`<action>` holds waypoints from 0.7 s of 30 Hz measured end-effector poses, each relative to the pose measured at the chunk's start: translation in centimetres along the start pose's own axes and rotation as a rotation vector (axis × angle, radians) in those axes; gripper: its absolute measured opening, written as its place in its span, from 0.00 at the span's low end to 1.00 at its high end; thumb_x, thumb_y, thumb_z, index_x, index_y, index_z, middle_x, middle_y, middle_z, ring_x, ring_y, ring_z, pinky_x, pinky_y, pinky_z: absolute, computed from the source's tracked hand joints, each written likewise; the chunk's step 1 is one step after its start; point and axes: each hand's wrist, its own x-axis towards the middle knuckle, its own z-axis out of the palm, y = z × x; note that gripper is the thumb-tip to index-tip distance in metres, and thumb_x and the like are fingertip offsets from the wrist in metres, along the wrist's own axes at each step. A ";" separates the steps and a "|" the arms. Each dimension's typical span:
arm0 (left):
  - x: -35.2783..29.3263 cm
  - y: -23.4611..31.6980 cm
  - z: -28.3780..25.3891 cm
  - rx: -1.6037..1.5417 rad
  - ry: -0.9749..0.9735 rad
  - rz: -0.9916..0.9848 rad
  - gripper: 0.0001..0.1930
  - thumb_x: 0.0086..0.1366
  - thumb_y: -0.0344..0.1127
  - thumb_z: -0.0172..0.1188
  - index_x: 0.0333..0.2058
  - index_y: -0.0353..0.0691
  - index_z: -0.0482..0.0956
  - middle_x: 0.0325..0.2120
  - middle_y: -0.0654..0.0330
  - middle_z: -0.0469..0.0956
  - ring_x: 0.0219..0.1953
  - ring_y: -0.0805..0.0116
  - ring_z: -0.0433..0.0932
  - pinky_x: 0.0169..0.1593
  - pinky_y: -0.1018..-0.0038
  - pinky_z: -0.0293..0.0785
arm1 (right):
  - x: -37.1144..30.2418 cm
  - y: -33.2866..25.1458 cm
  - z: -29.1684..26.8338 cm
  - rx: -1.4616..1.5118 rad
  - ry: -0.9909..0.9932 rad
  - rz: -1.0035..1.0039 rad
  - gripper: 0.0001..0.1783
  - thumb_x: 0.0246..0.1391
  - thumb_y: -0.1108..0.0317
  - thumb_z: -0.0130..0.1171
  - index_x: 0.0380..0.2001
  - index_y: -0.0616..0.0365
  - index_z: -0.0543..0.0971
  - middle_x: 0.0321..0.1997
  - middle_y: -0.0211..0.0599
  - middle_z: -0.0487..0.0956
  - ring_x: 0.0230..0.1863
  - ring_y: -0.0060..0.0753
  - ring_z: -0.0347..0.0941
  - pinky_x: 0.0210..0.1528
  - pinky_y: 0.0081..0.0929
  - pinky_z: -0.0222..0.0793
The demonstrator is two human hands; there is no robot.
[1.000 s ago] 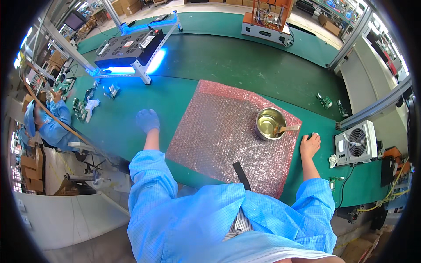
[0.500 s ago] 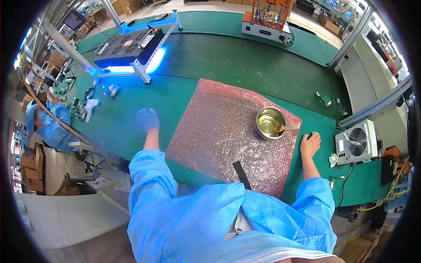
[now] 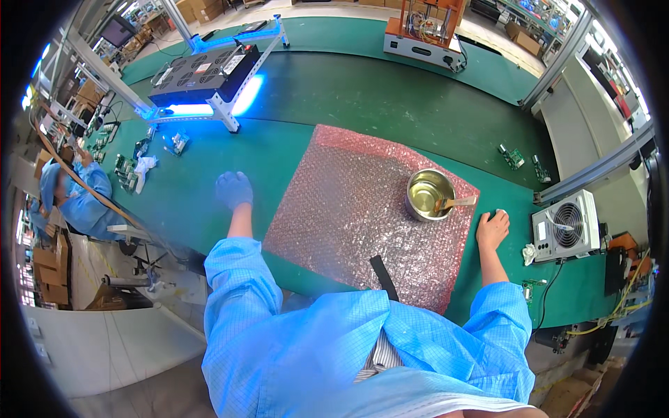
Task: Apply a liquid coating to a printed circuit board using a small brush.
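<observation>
My left hand (image 3: pixel 234 189), in a blue glove, rests on the green tabletop left of a pink bubble-wrap sheet (image 3: pixel 334 209). Its fingers are curled in, and nothing shows in them. On the other side of the sheet, my bare right hand (image 3: pixel 493 231) lies on the table with fingers loosely bent and slightly apart. A small pale spot shows at its fingertips; I cannot tell what it is. Between the hands, nearer the right one, a metal pot (image 3: pixel 419 203) with yellowish liquid stands on the bubble wrap. A wooden-handled brush (image 3: pixel 456 202) leans in it, its handle over the rim.
A black strip (image 3: pixel 383 277) lies at the sheet's near edge. Far left stands a black fan unit (image 3: pixel 205 73) glowing blue underneath. A white fan box (image 3: pixel 568 226) sits at right. Green circuit boards (image 3: pixel 512 157) lie far right, others at left near a seated co-worker (image 3: pixel 83 195).
</observation>
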 end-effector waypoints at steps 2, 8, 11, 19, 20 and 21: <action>0.0 0.1 -0.1 -0.005 -0.002 -0.003 0.19 0.63 0.45 0.47 0.39 0.35 0.77 0.43 0.49 0.75 0.50 0.55 0.71 0.55 0.64 0.65 | 0.0 0.0 0.0 0.001 -0.003 0.002 0.19 0.51 0.60 0.52 0.43 0.62 0.70 0.48 0.45 0.71 0.52 0.47 0.66 0.51 0.43 0.63; 0.1 0.2 -0.4 -0.003 -0.054 -0.021 0.19 0.64 0.46 0.47 0.40 0.35 0.77 0.45 0.49 0.75 0.51 0.55 0.71 0.55 0.63 0.66 | 0.0 -0.1 0.0 -0.002 -0.004 0.003 0.20 0.51 0.59 0.52 0.43 0.61 0.70 0.48 0.45 0.71 0.52 0.48 0.66 0.52 0.43 0.62; 0.1 0.1 -0.3 -0.009 -0.072 -0.026 0.19 0.64 0.46 0.47 0.40 0.35 0.77 0.45 0.49 0.74 0.51 0.55 0.70 0.55 0.63 0.65 | 0.0 -0.1 -0.1 -0.006 -0.009 0.005 0.19 0.51 0.59 0.52 0.43 0.61 0.70 0.48 0.45 0.71 0.52 0.48 0.66 0.52 0.43 0.62; 0.1 0.0 -0.2 -0.011 -0.072 -0.023 0.20 0.64 0.46 0.46 0.41 0.35 0.76 0.46 0.49 0.74 0.52 0.54 0.70 0.56 0.62 0.65 | 0.0 0.0 0.0 -0.010 0.004 -0.008 0.19 0.51 0.59 0.52 0.43 0.61 0.70 0.48 0.45 0.71 0.52 0.47 0.66 0.51 0.43 0.63; 0.1 0.1 -0.2 -0.012 -0.073 -0.024 0.20 0.64 0.46 0.46 0.41 0.35 0.76 0.46 0.49 0.74 0.52 0.54 0.70 0.56 0.62 0.65 | 0.0 0.0 0.0 -0.009 0.004 -0.006 0.19 0.51 0.59 0.52 0.43 0.61 0.70 0.48 0.45 0.71 0.52 0.47 0.66 0.51 0.43 0.63; 0.1 0.1 -0.3 -0.002 -0.070 -0.025 0.20 0.64 0.46 0.46 0.41 0.35 0.76 0.46 0.49 0.74 0.52 0.54 0.70 0.56 0.62 0.65 | 0.0 0.0 0.0 -0.011 0.006 -0.007 0.19 0.51 0.59 0.52 0.43 0.61 0.70 0.48 0.45 0.71 0.52 0.47 0.66 0.51 0.43 0.63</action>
